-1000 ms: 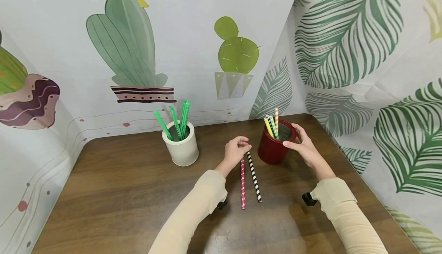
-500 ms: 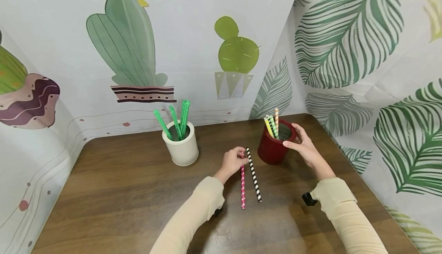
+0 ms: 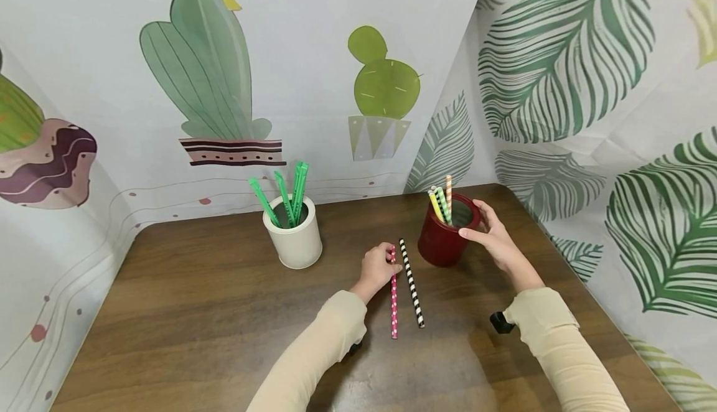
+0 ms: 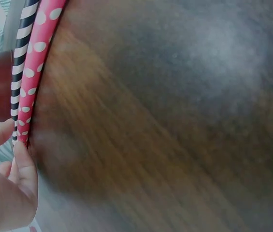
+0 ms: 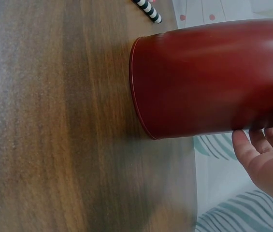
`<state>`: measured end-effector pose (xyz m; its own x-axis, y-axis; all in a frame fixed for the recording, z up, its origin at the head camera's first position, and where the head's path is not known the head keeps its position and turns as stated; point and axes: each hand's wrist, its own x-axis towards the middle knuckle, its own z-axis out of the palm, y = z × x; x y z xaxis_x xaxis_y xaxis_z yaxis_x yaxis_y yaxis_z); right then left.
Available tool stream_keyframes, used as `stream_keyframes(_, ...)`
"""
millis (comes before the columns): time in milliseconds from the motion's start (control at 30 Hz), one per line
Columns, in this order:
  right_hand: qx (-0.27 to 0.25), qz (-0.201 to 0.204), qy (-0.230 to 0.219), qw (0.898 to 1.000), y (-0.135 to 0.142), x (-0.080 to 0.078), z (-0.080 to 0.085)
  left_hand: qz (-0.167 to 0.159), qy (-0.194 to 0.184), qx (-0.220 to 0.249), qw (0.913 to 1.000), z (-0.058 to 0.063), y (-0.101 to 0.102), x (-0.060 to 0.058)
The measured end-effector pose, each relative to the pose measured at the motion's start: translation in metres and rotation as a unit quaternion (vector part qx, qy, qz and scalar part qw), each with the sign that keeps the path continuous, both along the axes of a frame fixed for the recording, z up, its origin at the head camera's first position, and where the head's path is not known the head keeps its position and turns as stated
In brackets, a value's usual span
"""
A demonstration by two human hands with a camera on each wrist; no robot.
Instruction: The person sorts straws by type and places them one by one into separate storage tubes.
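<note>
On the table lie two paper straws side by side, a pink one with white dots (image 3: 394, 306) and a black-and-white striped one (image 3: 413, 290). My left hand (image 3: 376, 269) has its thumb and forefinger about the far end of the pink straw, pinching it; the left wrist view shows the fingertips (image 4: 24, 157) at that end. With my right hand (image 3: 495, 245) I hold the red cup (image 3: 442, 245), thumb at the near rim and fingers round its right side. Several patterned straws (image 3: 439, 205) stand in this cup, leaning left.
Left of the straws stands a cream cup (image 3: 299, 247) with several green wrapped straws (image 3: 291, 197) in it. The brown wooden table (image 3: 185, 312) meets a cloth backdrop (image 3: 313, 76) printed with cacti and leaves behind and at the right.
My left hand has come back from the striped straw's far end and moved down and slightly left onto the pink straw. My right hand and the red cup stay put.
</note>
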<state>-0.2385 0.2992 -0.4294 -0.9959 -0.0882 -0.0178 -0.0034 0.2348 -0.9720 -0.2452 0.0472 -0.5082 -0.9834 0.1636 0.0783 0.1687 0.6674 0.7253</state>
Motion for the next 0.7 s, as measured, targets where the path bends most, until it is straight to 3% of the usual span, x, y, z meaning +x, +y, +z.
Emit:
stream_keyframes(33, -0.001, 0.0, 0.0, 1.0, 0.0, 0.0, 0.0, -0.001, 0.013, 0.003, 0.9999, -0.009, 0.0, -0.004)
stream_keyframes(167, 0.002, -0.001, 0.001, 1.0, 0.0, 0.0, 0.0, 0.015, 0.009, -0.003, 0.9998, -0.012, 0.001, -0.005)
stream_keyframes(233, 0.004, -0.001, 0.001, 1.0, 0.0, 0.0, 0.0, 0.027, 0.008, -0.016, 0.9995, -0.01, 0.003, -0.003)
stream_keyframes(267, 0.005, -0.002, 0.001, 1.0, 0.0, 0.0, 0.0, 0.037, -0.009, -0.026, 0.999, 0.0, 0.004, 0.002)
stream_keyframes(300, 0.006, -0.002, 0.0, 1.0, 0.0, 0.0, 0.0, 0.043, -0.014, -0.035, 0.9984, 0.003, 0.004, 0.004)
stream_keyframes(500, 0.003, -0.004, 0.002, 1.0, 0.001, -0.001, -0.001, 0.064, -0.019, -0.088, 0.9939, 0.009, 0.008, 0.009)
stream_keyframes(700, 0.004, -0.004, 0.005, 1.0, 0.001, -0.001, -0.001, 0.061, -0.042, -0.072, 0.9947, 0.013, 0.007, 0.005)
